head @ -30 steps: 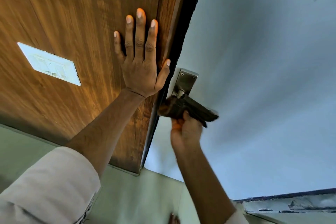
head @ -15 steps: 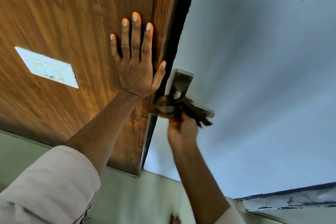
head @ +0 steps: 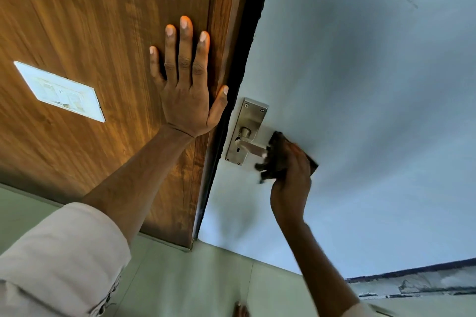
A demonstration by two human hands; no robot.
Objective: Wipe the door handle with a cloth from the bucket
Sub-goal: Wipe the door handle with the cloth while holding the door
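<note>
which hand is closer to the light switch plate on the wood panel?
Left. The left hand is pressed flat on the wood panel beside the switch plate; the right hand is past the door edge, holding the cloth at the handle.

Right hand point(head: 292, 177) grips cloth point(head: 277, 159) at handle point(head: 251, 148) tip.

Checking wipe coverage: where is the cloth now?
In the head view, the cloth is bunched in the right hand, at the outer end of the door handle, right of centre.

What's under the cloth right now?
The cloth, gripped by the right hand, covers the lever's free end. The lever's near part and the plate show; the tip is hidden.
</note>
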